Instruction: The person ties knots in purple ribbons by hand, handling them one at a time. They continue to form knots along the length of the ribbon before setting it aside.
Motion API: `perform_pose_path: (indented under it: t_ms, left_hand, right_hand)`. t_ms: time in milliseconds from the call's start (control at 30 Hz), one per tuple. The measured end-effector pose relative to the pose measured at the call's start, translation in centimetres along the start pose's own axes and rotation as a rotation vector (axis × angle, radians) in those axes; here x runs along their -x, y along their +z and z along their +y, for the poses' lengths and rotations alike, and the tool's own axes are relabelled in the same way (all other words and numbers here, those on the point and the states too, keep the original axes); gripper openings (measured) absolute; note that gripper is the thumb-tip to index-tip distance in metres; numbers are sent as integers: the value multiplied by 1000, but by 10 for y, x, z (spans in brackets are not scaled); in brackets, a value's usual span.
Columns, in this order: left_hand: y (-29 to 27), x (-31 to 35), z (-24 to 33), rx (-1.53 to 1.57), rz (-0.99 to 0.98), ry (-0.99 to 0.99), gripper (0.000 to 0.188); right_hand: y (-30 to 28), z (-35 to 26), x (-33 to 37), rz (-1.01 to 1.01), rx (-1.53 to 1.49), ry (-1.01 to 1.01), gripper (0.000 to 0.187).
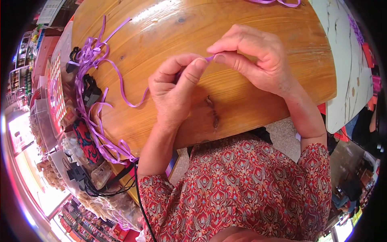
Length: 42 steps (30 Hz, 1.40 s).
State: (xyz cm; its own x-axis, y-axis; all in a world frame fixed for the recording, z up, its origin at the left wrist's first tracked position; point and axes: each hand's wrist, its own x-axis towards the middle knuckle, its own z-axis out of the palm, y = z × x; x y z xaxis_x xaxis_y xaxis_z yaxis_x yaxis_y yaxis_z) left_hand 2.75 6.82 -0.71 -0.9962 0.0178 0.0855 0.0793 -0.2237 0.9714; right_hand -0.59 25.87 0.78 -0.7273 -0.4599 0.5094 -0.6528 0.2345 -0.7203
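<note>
Left hand [173,86] and right hand [264,60] pinch narrow purple ribbon [209,59] at upper centre; fine finger work seems the step, the next move calling for steady pinches.

Head-worn fisheye: looks down, close above hands [172,86], tabletop [250,105].

1. I see a knotty wooden counter [258,109], glare [157,11] across its far part.
2. Right of it, a white, dark-veined surface [346,76].
3. Below, I see speckled floor [284,133].
4. Left, a bright opening [32,175] near stocked shelves [82,220].
</note>
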Motion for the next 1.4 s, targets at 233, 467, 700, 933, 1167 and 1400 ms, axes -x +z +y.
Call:
perform_pose_path:
  t_ms: [233, 467, 700, 933, 1167, 1400]
  left_hand:
    - [-2, -10, 10, -199, -137, -90, 16]
    - [-30, -17, 20, -345, -59, -85, 16]
    - [-21, -1, 31, -262, -74, 55, 11]
    - [-15, 6, 31, -20, 19, -103, 14]
    - [-5, 14, 31, 6, -69, -111, 17]
    - [-6, 10, 35, -182, -77, -147, 12]
  right_hand:
    - [-21, 2, 0, 511, -399, 190, 14]
    - [-66, 47, 13, 698, -737, 131, 20]
    - [-32, 1, -13, 553, 412, -80, 28]
    - [0, -23, -9, 94, 319, -292, 42]
    - [16, -11, -4, 193, 278, -369, 34]
    - [8, -14, -3, 187, 281, -394, 23]
